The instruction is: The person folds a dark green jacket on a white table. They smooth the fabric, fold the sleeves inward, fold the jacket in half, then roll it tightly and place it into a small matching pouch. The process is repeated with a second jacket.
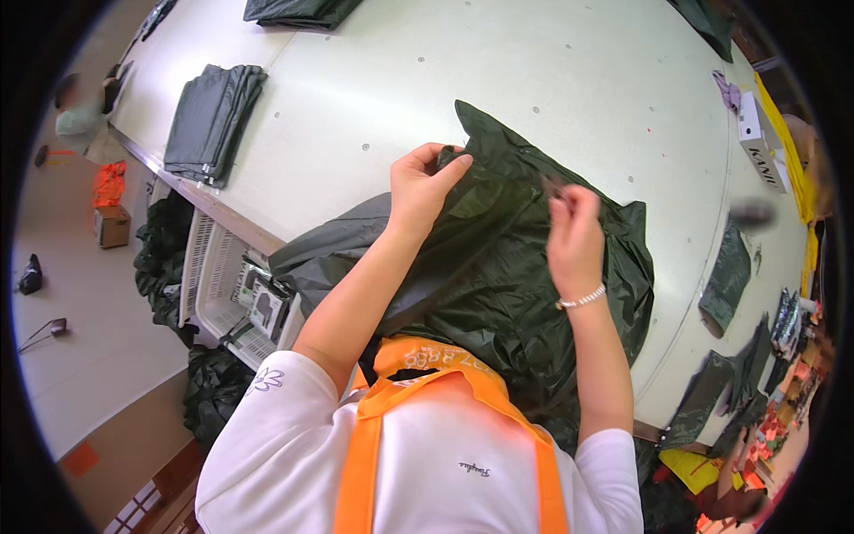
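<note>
A large piece of shiny dark green fabric (489,254) lies crumpled over the table edge in front of me and drapes toward my body. My left hand (420,189) pinches a gathered bit of it near its upper edge, thumb against fingers. To the right, my right hand (576,245), with a beaded bracelet at the wrist, is closed above the cloth. A small thin pointed thing (553,186) sticks out from its fingertips, too blurred to name.
Folded dark fabric (213,125) is stacked at the left of the white table (356,98). Below the left edge stands a white plastic basket (222,316) with packages. A white box (762,147) and folded dark pieces (725,276) lie at the right. Other people work beyond both sides.
</note>
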Demonstrator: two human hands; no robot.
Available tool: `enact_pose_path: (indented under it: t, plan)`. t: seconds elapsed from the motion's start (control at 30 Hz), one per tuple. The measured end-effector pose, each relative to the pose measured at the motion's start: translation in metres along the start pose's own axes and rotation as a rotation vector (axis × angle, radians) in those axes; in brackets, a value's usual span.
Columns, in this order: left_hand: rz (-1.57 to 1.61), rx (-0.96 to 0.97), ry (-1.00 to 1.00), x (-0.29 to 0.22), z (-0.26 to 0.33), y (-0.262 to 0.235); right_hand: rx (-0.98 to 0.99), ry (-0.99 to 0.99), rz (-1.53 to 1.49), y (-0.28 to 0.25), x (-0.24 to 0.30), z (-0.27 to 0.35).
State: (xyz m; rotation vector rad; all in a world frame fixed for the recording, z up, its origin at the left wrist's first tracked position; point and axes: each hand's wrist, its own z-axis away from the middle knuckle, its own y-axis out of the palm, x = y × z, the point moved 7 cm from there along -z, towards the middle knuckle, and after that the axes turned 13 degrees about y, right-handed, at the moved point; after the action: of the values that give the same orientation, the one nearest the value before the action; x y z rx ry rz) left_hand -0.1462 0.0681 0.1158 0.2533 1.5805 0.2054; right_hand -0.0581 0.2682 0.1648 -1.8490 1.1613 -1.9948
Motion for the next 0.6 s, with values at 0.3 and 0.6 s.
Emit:
enact_pose_path:
  t: [0.3,0.6]
  plan:
    - [-0.374,-0.008,0.48,-0.031,0.013,0.005,0.091,-0.259,0.322,0.03,0.083,-0.011]
    - [-0.417,-0.013,0.62,-0.047,0.017,0.007,0.125,-0.368,0.617,0.025,0.108,-0.014]
